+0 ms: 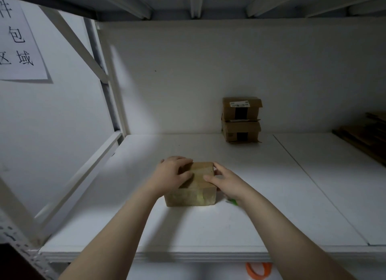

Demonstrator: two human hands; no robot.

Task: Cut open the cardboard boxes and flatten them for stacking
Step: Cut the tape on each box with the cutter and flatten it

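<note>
A small taped cardboard box [195,196] stands on the white shelf board [188,227], near its front middle. My left hand [171,175] grips the box's top left, fingers curled over the far edge and thumb on the lid. My right hand [224,180] holds the top right corner, thumb on the lid and fingers down the right side. A small green object [232,201], partly hidden by my right wrist, lies on the shelf just right of the box; I cannot tell what it is.
Two closed cardboard boxes [241,119] are stacked against the back wall. Flat brown cardboard pieces [363,137] lie at the far right. A shelf frame post [108,87] stands at left with a paper sign [18,41]. An orange ring [258,269] shows below the shelf edge.
</note>
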